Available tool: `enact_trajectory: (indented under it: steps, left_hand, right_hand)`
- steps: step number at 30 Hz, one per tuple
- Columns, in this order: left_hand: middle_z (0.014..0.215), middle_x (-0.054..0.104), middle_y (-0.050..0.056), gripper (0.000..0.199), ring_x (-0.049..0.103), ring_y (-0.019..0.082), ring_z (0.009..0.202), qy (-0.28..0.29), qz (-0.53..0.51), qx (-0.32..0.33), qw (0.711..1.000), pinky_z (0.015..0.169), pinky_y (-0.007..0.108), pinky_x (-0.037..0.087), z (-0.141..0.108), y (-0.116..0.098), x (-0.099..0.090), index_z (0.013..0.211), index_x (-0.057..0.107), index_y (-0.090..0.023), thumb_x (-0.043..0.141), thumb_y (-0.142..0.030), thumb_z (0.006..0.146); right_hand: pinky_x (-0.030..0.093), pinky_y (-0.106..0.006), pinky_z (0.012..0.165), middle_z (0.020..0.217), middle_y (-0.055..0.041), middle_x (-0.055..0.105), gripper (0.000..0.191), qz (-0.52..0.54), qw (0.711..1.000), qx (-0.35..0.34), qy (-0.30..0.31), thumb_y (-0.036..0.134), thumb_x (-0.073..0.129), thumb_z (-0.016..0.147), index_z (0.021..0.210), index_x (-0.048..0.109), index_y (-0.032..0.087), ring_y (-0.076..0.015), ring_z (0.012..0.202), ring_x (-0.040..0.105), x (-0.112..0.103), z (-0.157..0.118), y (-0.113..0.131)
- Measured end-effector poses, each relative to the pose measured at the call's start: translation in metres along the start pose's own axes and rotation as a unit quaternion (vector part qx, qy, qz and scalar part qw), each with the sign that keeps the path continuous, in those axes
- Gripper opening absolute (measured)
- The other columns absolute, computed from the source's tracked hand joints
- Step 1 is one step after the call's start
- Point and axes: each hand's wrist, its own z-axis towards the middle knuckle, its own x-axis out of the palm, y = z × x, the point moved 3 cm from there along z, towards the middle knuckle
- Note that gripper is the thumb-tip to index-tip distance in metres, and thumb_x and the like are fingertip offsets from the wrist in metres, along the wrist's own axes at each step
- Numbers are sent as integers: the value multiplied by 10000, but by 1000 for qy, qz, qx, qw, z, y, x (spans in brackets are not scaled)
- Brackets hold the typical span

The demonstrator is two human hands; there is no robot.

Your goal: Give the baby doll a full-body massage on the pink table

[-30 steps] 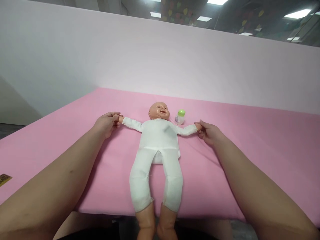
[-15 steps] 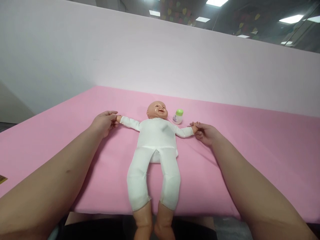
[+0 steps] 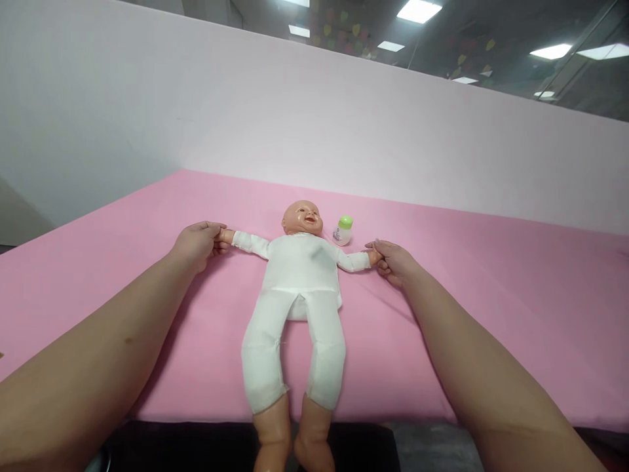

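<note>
A baby doll [image 3: 303, 262] with a white cloth body lies face up, its bare plastic feet hanging past the near edge of the pink padded surface [image 3: 393, 354]. Its arms are stretched out to both sides. My left hand [image 3: 199, 244] is closed around the doll's hand on the left. On the right, my right hand [image 3: 393, 261] pinches the doll's other hand between thumb and fingers. Beside the doll's head stands a small clear bottle [image 3: 343, 231] with a bright green cap, apart from both my hands.
A pale wall panel [image 3: 314, 118] rises behind the pink surface, with dark glass reflecting ceiling lights [image 3: 419, 11] above it. The surface's front edge runs just ahead of my lap.
The view has shifted slightly, so the doll and bottle appear a little further left. My right hand's fingers have closed further over the doll's hand; the left keeps its hold.
</note>
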Motion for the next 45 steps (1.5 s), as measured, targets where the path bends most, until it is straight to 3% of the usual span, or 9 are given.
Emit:
enact_trajectory:
  steps: [5, 8, 11, 16, 20, 24, 29, 41, 45]
  left_hand:
    - [925, 740, 157, 319, 725, 232, 688, 15, -18, -15, 1000, 620, 374, 643, 0, 1, 2, 1079, 725, -97, 683, -90, 764]
    - [926, 741, 150, 356, 729, 230, 708, 30, -25, -10, 999, 628, 358, 646, -2, 1, 2, 1103, 718, -95, 716, -92, 747]
    - [923, 741, 143, 357, 729, 229, 723, 41, -29, 2, 999, 636, 349, 645, -3, 1, 2, 1093, 721, -102, 761, -120, 738]
    - [885, 727, 130, 271, 712, 218, 690, 37, -19, 13, 999, 600, 340, 629, -1, 3, 1, 1004, 724, -137, 819, -219, 764]
    - [850, 711, 118, 186, 701, 217, 654, 26, -9, 3, 1000, 588, 362, 627, 2, 5, 1, 930, 702, -159, 798, -249, 799]
    - [836, 703, 119, 159, 701, 220, 647, 10, -9, -12, 1000, 609, 380, 633, 1, 4, 2, 943, 692, -153, 752, -187, 800]
    - [874, 716, 137, 267, 710, 226, 661, 10, -10, -19, 1000, 628, 385, 631, -4, 0, 5, 1020, 701, -132, 696, -91, 756]
    - [870, 712, 111, 349, 702, 208, 668, 46, -29, -11, 998, 642, 364, 634, -1, 4, 3, 1090, 699, -126, 750, -122, 744]
    - [876, 716, 122, 317, 697, 200, 652, 54, -26, 0, 998, 632, 359, 631, -3, 3, 3, 1058, 703, -130, 791, -158, 754]
  right_hand:
    - [441, -210, 428, 787, -54, 642, 296, 40, 999, 1, 0, 214, 753, 854, 1147, 735, 171, -98, 543, 487, -6, 3, -2]
    - [571, -247, 568, 1026, -112, 720, 355, 75, 996, 2, 51, 136, 763, 810, 1162, 740, 176, -128, 669, 601, -9, 1, -2]
    - [590, -235, 630, 1222, -107, 716, 390, 87, 990, -3, 112, 124, 823, 782, 1155, 747, 210, -125, 748, 645, -10, -2, -1]
    - [426, -176, 479, 909, -44, 698, 315, 34, 991, -17, 128, 218, 908, 766, 1041, 758, 189, -52, 562, 476, -8, -3, -1]
    - [317, -179, 420, 717, -3, 588, 307, 9, 995, -19, 96, 369, 903, 802, 971, 749, 165, -46, 506, 366, -6, -2, -1]
    - [300, -196, 382, 721, -24, 584, 346, 20, 999, -10, 44, 474, 833, 863, 989, 745, 165, -64, 500, 343, -7, 0, -1]
    - [333, -210, 367, 794, -50, 623, 324, 33, 999, -19, 4, 282, 826, 816, 1110, 726, 189, -87, 516, 397, -8, 4, -3]
    - [548, -251, 658, 1126, -68, 724, 413, 66, 994, -50, 74, 207, 872, 774, 1161, 733, 244, -133, 785, 626, -6, -3, -2]
    - [452, -234, 562, 923, -29, 703, 363, 30, 994, -70, 84, 261, 924, 731, 1031, 726, 214, -102, 652, 538, -5, -5, -1]
